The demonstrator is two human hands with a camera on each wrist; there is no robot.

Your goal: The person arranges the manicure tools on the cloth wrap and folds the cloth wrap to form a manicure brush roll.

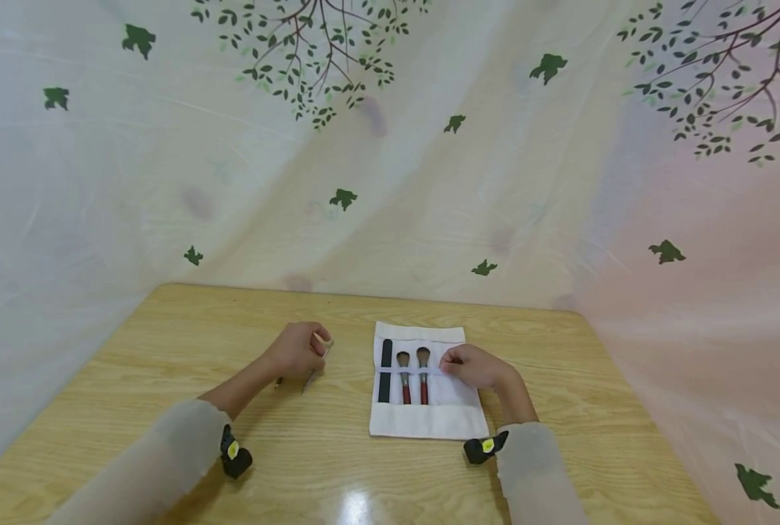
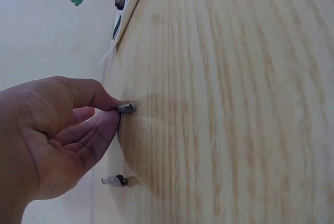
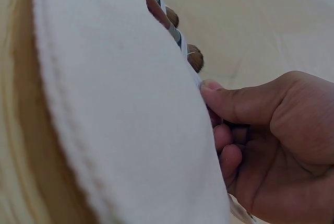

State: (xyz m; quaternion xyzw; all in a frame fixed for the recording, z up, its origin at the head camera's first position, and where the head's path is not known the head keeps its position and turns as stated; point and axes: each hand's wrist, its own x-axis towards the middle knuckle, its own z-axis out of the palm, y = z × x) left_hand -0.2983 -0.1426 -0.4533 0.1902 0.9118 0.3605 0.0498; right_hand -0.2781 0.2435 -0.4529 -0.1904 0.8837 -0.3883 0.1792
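Left of the pouch, my left hand [image 1: 298, 350] pinches a slim silver tool [image 1: 308, 380] between thumb and fingertips, just over the table; its exact kind is unclear. The tool's grey end [image 2: 125, 108] shows in the left wrist view. Beside that hand lies another small slim item [image 2: 114, 181] with a dark band. On the white cloth brush roll [image 1: 429, 421], my right hand [image 1: 475, 366] pinches the white elastic strap [image 1: 434, 371] near its right side. Under the strap sit a black flat strip [image 1: 385, 372] and two red-handled makeup brushes [image 1: 404, 379].
The roll lies unfolded on a wood-grain table [image 1: 298, 452]. A pale curtain [image 1: 403, 240] with leaf prints hangs behind the table's far edge. Both forearms reach in from the near side, with a small black camera [image 1: 235, 456] on the left wrist.
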